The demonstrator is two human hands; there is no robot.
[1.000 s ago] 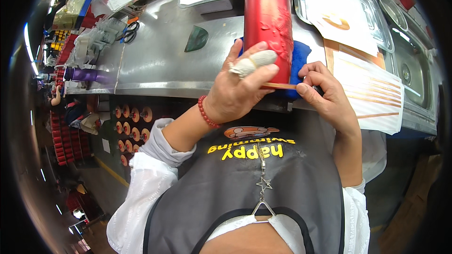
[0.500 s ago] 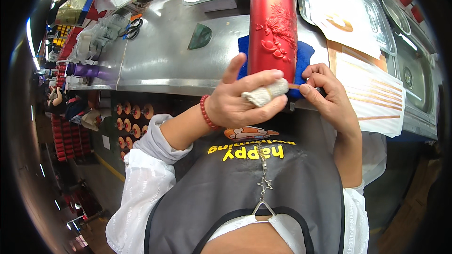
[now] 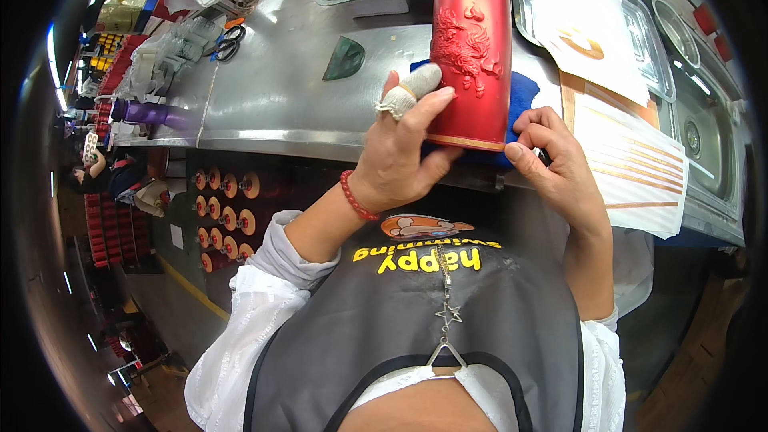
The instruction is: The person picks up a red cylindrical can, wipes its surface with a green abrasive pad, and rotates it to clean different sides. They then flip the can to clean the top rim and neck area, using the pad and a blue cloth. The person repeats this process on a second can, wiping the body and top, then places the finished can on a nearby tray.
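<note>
Red bottle (image 3: pixel 474 64) lay on blue cloth (image 3: pixel 524 94), base toward the person. Its raised relief (image 3: pixel 466 42) had shifted leftward, so it was probably rolled, bringing more base band (image 3: pixel 468 143) round. Left hand (image 3: pixel 402 144) spread against its side. Right hand (image 3: pixel 554 158) curled beside the band; couldn't tell what it pinched.

Red bottle (image 3: pixel 474 68) with red relief pattern (image 3: pixel 469 46), coppery band (image 3: pixel 468 143), blue cloth (image 3: pixel 524 94)

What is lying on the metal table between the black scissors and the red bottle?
A flat dark green piece lies between the black scissors and the red bottle, in the head view.
</note>
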